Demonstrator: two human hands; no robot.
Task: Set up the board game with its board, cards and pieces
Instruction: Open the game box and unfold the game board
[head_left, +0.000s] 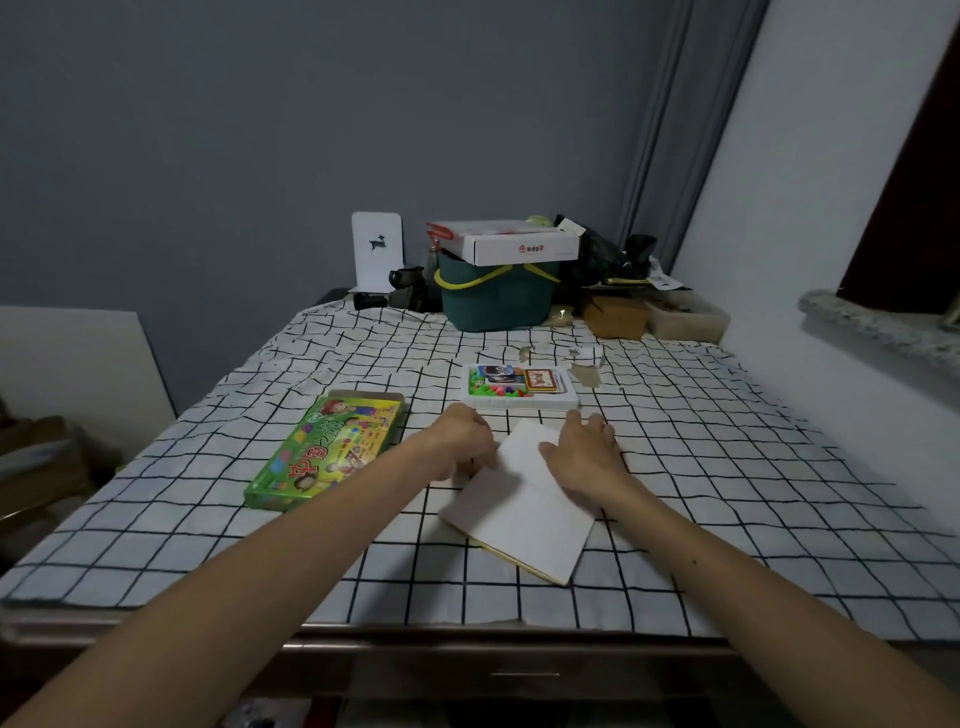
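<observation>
A folded game board (524, 514), white back up, lies on the checked tablecloth near the table's front. My left hand (460, 441) grips its far left edge with curled fingers. My right hand (584, 449) rests flat on the board's far right part, fingers spread. To the left lies the green game box (322, 452), printed side up. Behind the board sits a white tray (519, 401) holding card decks and small coloured pieces.
A green basket (493, 301) with a white carton (519, 244) on top stands at the back. Around it are black items, a brown box (615, 314) and a clear container. A white bookend (376, 249) stands back left. A wall and window sill run along the right.
</observation>
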